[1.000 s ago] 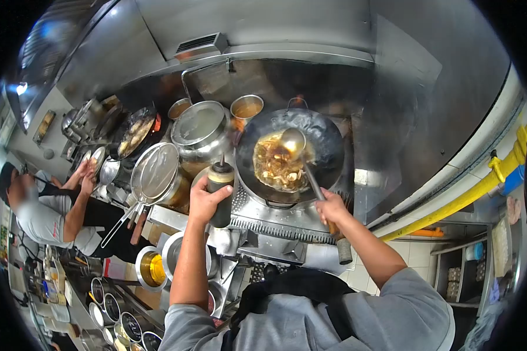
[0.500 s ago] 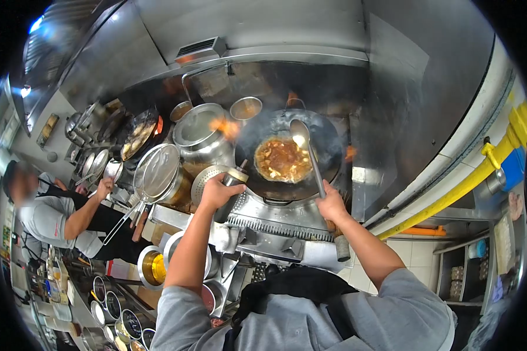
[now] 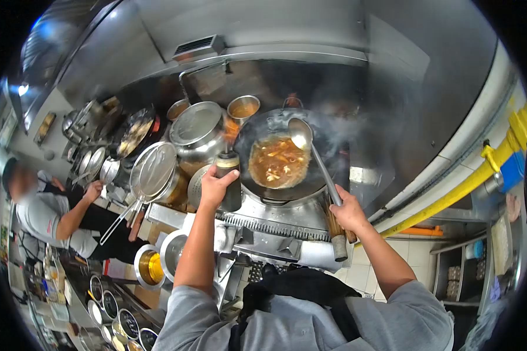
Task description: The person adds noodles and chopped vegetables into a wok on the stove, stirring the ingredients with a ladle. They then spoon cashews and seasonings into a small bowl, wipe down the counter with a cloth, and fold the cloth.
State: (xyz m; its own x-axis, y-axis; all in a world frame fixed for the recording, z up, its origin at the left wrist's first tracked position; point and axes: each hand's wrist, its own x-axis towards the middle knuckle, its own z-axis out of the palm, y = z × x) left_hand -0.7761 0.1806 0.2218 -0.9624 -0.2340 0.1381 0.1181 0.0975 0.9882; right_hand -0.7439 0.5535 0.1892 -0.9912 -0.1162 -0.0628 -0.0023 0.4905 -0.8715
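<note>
The left hand is closed around a dark bottle, spout end up, just off the wok's near left side. The right hand is wrapped around the lower part of a long ladle. I'd say it grips that low because the length keeps the fingers back from the heat and steam.

The ladle's bowl sits at the far edge of the food; whether it touches the metal I can't tell. The food, brown and saucy, lies in the middle of the wok, probably gathered there by the curve. The bottle looks held upright so nothing spills, and close so the arm needn't stretch.

A sieve and a small pot stand to the left and far left of the wok, seemingly kept within reach. A bowl of yellow liquid is near the left elbow. Farther left, a co-worker stands at the next station, near another pan.
</note>
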